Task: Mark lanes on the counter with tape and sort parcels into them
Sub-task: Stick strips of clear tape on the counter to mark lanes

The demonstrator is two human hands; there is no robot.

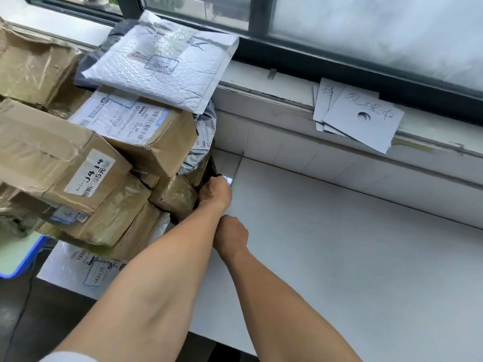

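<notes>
1. Tape, a thin clear strip, runs along the white counter to the back wall; the left hand is closed on its near end.
2. Right hand presses fist-down behind it; whether it grips anything cannot be told.
3. Stacked parcels crowd the strip's left; the counter to its right lies bare.
4. At least three cards rest on the sill.

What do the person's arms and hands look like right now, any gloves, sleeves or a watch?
Both forearms are bare. The left hand and right hand show no gloves, and no watch or band at either wrist. A white sleeve edge shows at the frame's bottom on the left arm.
</notes>
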